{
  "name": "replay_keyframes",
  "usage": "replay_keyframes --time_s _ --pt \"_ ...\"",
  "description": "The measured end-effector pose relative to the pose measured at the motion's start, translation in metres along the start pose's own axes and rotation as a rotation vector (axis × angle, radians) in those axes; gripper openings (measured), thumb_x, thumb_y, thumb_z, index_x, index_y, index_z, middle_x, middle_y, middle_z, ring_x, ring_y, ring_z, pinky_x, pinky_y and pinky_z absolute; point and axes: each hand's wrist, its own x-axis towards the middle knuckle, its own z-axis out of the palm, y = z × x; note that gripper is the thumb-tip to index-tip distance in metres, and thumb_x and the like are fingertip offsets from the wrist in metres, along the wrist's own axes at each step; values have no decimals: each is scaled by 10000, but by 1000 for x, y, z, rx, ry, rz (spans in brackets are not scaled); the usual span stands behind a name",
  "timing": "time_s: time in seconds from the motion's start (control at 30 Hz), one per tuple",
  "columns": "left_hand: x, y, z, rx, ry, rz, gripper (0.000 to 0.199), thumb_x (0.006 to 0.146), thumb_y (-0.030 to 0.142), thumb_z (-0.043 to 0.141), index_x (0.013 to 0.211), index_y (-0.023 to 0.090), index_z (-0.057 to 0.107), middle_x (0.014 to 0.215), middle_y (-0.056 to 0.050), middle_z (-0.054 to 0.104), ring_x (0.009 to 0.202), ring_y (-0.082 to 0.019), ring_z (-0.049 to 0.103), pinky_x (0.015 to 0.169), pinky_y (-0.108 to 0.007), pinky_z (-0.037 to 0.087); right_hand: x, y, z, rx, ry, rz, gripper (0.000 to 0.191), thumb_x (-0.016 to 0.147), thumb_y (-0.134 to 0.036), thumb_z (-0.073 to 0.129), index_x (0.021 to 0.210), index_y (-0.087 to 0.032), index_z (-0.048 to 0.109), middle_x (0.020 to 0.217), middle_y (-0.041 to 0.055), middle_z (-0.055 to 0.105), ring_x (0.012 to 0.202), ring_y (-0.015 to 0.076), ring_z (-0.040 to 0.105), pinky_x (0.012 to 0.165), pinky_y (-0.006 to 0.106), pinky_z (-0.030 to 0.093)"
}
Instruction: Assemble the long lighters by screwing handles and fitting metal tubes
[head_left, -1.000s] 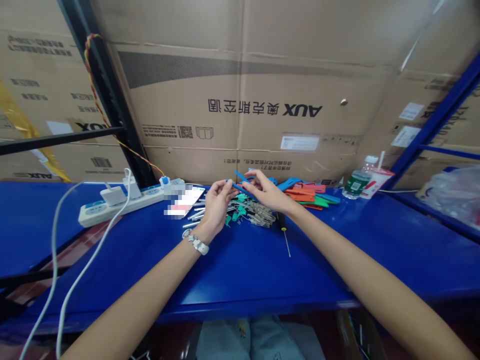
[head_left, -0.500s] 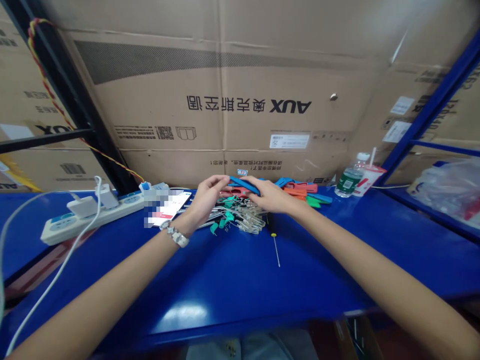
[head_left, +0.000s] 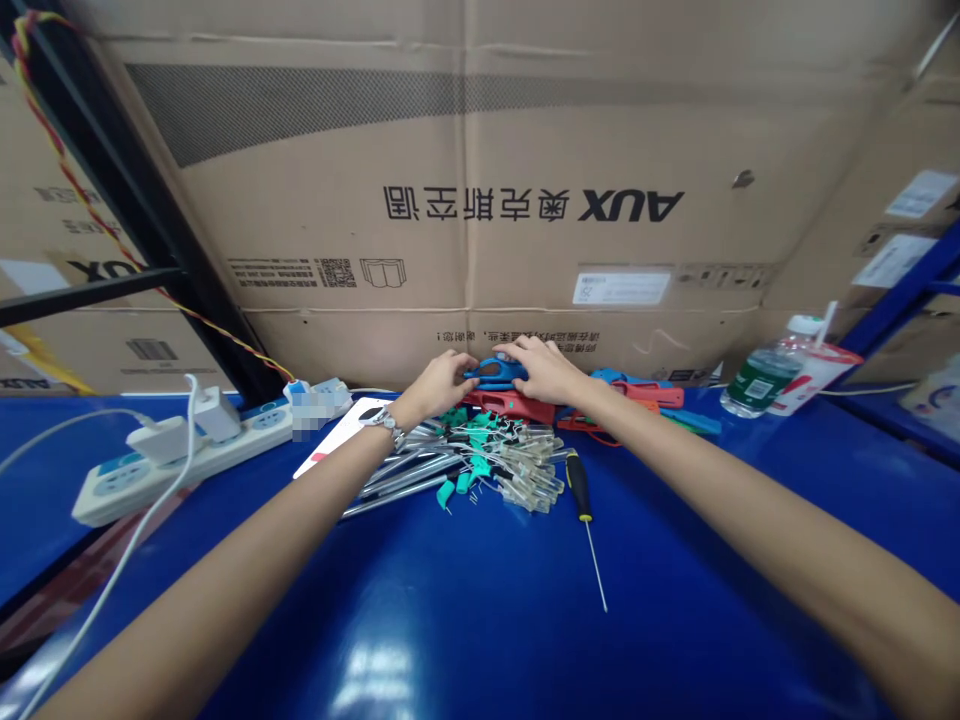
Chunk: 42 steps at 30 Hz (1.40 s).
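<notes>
At the back of the blue table, my left hand (head_left: 444,383) and my right hand (head_left: 546,369) hold a blue plastic part (head_left: 496,374) between them, fingers closed on its two ends. It is right above red plastic parts (head_left: 510,404). In front of these lies a pile of metal rods (head_left: 416,472), green pieces (head_left: 480,466) and clear connectors with wires (head_left: 531,482). A black and yellow screwdriver (head_left: 578,487) lies right of the pile, its tip toward me. More red, blue and green parts (head_left: 651,393) lie beyond my right wrist.
A power strip (head_left: 112,485) with plugs and white cables runs along the left. A white phone-like item (head_left: 341,435) is by my left wrist. A bottle (head_left: 765,372) and a cup (head_left: 821,375) stand at the right. Cardboard (head_left: 315,200) rises behind the table.
The view has moved closer to the table. The blue part, raised and slanted between my hands before, is now lower and level over the red parts.
</notes>
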Motion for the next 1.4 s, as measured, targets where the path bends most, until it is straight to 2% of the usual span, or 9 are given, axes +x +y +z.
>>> replay_keyframes --time_s 0.1,0.2,0.33,0.4,0.5,0.7,1.0,1.17,1.4 --pt "-3 -3 1 164 -58 16 258 775 285 704 1018 199 695 1028 -97 645 914 -262 652 891 -412 515 -10 1 2 -46 133 54 530 837 -256 651 1355 -183 562 1250 159 566 1169 336 495 978 461 384" --pt "-5 5 -1 280 -68 82 314 805 313 700 1096 200 661 1114 -111 614 1081 -309 599 958 -448 475 -25 6 1 -28 178 101 375 851 -268 644 1212 -166 622 1144 135 603 1084 299 527 927 416 403" --pt "4 26 7 330 -247 266 271 829 351 710 1059 215 661 1147 -105 596 1101 -309 564 948 -437 454 -50 21 -3 61 139 137 140 878 -193 573 980 -171 666 975 85 649 978 251 565 869 375 415" --pt "12 36 17 350 -368 322 229 770 314 772 952 219 672 1130 -99 596 1101 -322 560 942 -427 442 -63 27 -6 72 84 150 119 867 -179 577 905 -181 690 947 81 649 969 250 570 854 368 417" --pt "25 47 34 444 -449 355 226 683 221 823 800 201 631 1040 -92 590 1048 -334 573 939 -418 424 -78 31 -8 42 -37 148 150 852 -191 609 911 -208 746 985 94 640 1008 271 571 851 380 415" --pt "38 48 46 514 -398 349 281 673 49 722 848 205 566 993 -83 586 984 -305 573 904 -401 408 -83 28 -6 -56 -128 145 244 847 -288 656 1055 -224 765 1050 131 619 1041 307 565 859 417 421" --pt "36 35 40 515 -399 401 145 798 114 595 900 204 544 984 -78 580 947 -265 532 833 -363 407 -60 7 5 -217 -148 128 179 829 -280 681 917 -146 761 1092 207 618 1096 366 541 925 469 391" --pt "34 37 36 414 -412 371 112 803 96 536 823 206 530 950 -71 565 932 -253 531 826 -360 414 -55 10 7 -174 -204 124 202 737 -254 731 910 -149 727 1067 175 634 1026 334 564 887 437 387" --pt "32 29 32 227 -373 338 112 791 108 554 791 217 576 885 -50 598 917 -244 566 856 -375 442 -66 24 7 -150 -7 132 191 760 -315 653 894 -180 665 1003 104 645 964 277 546 838 393 351"
